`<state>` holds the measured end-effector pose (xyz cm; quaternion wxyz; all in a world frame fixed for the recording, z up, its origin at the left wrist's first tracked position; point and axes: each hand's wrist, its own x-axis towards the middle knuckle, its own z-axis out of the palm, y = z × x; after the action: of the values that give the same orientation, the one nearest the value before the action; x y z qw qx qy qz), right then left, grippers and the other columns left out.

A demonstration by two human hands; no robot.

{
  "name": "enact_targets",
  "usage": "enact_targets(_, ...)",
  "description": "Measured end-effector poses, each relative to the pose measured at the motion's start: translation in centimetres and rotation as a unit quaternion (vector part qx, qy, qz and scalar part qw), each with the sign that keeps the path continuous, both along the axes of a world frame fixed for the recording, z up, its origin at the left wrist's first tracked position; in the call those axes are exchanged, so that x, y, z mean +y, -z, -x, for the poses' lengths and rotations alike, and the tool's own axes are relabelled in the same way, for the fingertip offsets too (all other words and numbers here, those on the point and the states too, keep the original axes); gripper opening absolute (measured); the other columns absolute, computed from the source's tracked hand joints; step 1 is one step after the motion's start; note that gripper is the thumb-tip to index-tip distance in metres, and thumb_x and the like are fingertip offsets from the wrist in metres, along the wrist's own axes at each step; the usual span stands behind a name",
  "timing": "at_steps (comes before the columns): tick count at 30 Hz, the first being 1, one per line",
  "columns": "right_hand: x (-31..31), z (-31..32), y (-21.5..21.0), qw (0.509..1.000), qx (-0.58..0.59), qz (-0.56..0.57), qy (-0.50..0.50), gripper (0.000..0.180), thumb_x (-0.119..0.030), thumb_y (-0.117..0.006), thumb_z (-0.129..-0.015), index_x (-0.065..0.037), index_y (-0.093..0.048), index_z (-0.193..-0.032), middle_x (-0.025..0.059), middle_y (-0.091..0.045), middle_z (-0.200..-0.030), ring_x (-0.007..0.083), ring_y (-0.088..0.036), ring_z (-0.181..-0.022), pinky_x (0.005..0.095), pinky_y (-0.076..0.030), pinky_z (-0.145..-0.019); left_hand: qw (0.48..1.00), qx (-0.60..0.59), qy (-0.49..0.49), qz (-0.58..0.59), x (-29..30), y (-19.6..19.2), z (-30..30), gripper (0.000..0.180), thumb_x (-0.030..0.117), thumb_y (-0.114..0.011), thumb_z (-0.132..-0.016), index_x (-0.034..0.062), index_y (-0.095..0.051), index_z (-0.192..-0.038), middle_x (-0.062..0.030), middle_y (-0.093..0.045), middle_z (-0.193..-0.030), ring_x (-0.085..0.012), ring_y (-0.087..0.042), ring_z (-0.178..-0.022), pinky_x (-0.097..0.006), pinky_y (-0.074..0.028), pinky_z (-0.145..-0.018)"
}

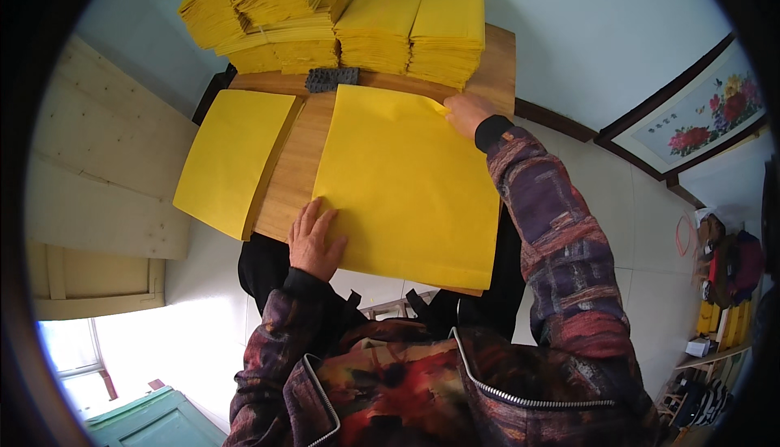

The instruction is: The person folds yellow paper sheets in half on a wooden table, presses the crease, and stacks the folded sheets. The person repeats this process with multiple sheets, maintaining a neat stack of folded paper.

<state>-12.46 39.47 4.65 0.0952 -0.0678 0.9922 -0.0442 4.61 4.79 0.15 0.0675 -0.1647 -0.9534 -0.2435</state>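
Observation:
A large yellow paper sheet [406, 187] lies before me, reaching over the table's near edge toward my lap. Whether it is one sheet or several layers I cannot tell. My right hand [469, 114] pinches its far right corner, where the paper bends slightly. At its left edge rests my left hand [315, 240], fingers spread, the fingertips touching the paper. To the left, a neat stack of yellow sheets [236, 158] sits on the wooden table [296, 150]. A dark grey, bumpy block [331, 80] lies just beyond the large sheet.
Tall bundles of folded yellow paper [382, 8] fill the table's far side against the wall. Pale wooden boards [114, 154] stand at the left. A framed flower picture [691, 114] is at the right, with a cluttered shelf [715, 358] nearer me.

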Motion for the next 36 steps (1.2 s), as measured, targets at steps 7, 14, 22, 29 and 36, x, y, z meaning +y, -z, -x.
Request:
enact_targets(7, -0.3, 0.5, -0.1, 0.998, 0.047, 0.002, 0.029, 0.021, -0.019, -0.058, -0.084, -0.004, -0.067, -0.095, 0.0175, -0.067, -0.097, 0.0335, -0.063, -0.094, 0.0424, -0.050, -0.080, 1.000, -0.012, -0.003, -0.005, 1.0, 0.1, -0.5, 0.052, 0.020, -0.069, -0.070, 0.0100, -0.056, -0.119, -0.0159, -0.043, -0.137, -0.0359, -0.036, -0.129, -0.048, -0.028, -0.106)
enact_targets(14, 0.4, -1.0, -0.6, 0.979, 0.189, 0.043, 0.059, 0.028, -0.019, -0.063, -0.081, -0.003, -0.061, -0.104, 0.0164, -0.062, -0.106, 0.0336, -0.059, -0.100, 0.0417, -0.046, -0.088, 1.000, 0.003, -0.007, -0.008, 1.0, 0.4, -0.4, 0.054, 0.017, -0.071, -0.067, 0.0096, -0.056, -0.118, -0.0168, -0.044, -0.135, -0.0372, -0.040, -0.126, -0.046, -0.032, -0.105)
enact_targets(22, 5.4, -14.6, 3.0, 0.817, 0.237, 0.479, 0.217, 0.028, -0.015, -0.059, -0.091, 0.000, -0.056, -0.113, 0.0139, -0.061, -0.113, 0.0247, -0.059, -0.106, 0.0330, -0.045, -0.093, 0.999, -0.026, 0.012, -0.046, -0.1, 1.0, 0.8, 0.047, 0.016, -0.068, -0.075, 0.0073, -0.055, -0.120, -0.0179, -0.044, -0.137, -0.0372, -0.043, -0.124, -0.044, -0.036, -0.103)
enact_targets(29, 0.5, -23.8, 5.4, 0.743, 0.179, 0.591, 0.259, 0.057, -0.024, -0.051, -0.097, 0.004, -0.028, -0.141, 0.0206, -0.031, -0.146, 0.0289, -0.028, -0.138, 0.0357, -0.028, -0.109, 0.997, -0.026, 0.041, -0.065, -1.5, 1.9, 5.7, 0.059, 0.020, -0.066, -0.077, 0.0042, -0.046, -0.131, -0.0254, -0.038, -0.140, -0.0400, -0.040, -0.127, -0.043, -0.037, -0.103)
enact_targets(36, -1.7, -26.2, 5.5, 0.705, 0.149, 0.637, 0.272, 0.062, -0.023, -0.048, -0.097, 0.006, -0.019, -0.143, 0.0238, -0.026, -0.147, 0.0290, -0.026, -0.138, 0.0360, -0.025, -0.111, 0.991, -0.044, 0.071, -0.102, -1.7, 3.7, 6.4, 0.063, 0.022, -0.067, -0.077, 0.0043, -0.044, -0.133, -0.0211, -0.039, -0.141, -0.0360, -0.040, -0.129, -0.039, -0.037, -0.104)
